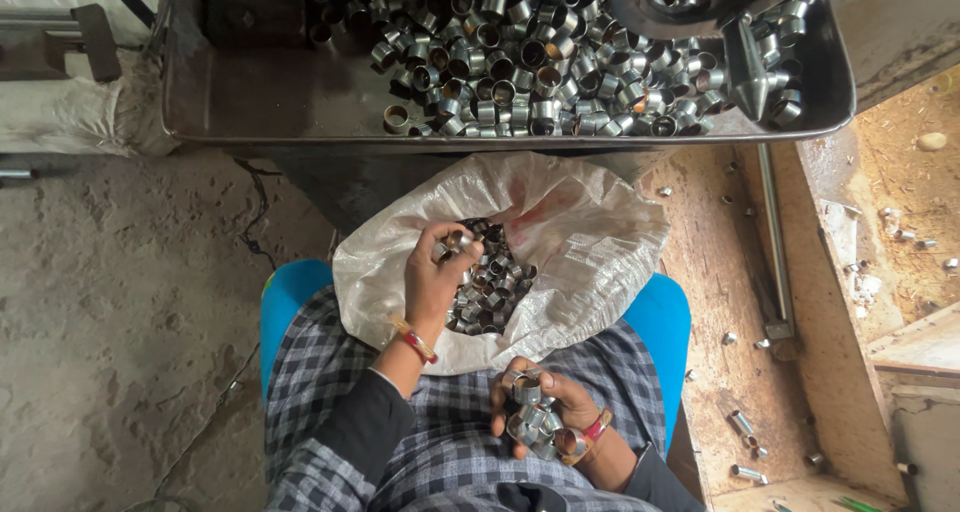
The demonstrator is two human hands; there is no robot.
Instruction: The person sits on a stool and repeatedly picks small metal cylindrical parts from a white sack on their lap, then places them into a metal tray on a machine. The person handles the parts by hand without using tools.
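While the left hand (432,282) reaches into the white woven plastic sack (590,242) on the lap, its fingers pinch one short silvery metal ring (459,240) above the heap of loose rings (490,282) inside. Further right, the right hand (545,412) curls closed around a cluster of gathered rings (530,412). Picking another calls for a careful fingertip grip. A grey metal tray (250,92) of rings sits above; cracked concrete floor (110,302) lies left, wooden boards (720,262) right.

Just one view here, a head-worn cam looking pretty much straight down over the person's lap. It sits close: the woven sack (540,242) fills the middle, the metal tray (260,92) runs along the top edge, and the concrete floor (110,302) shows on the left.
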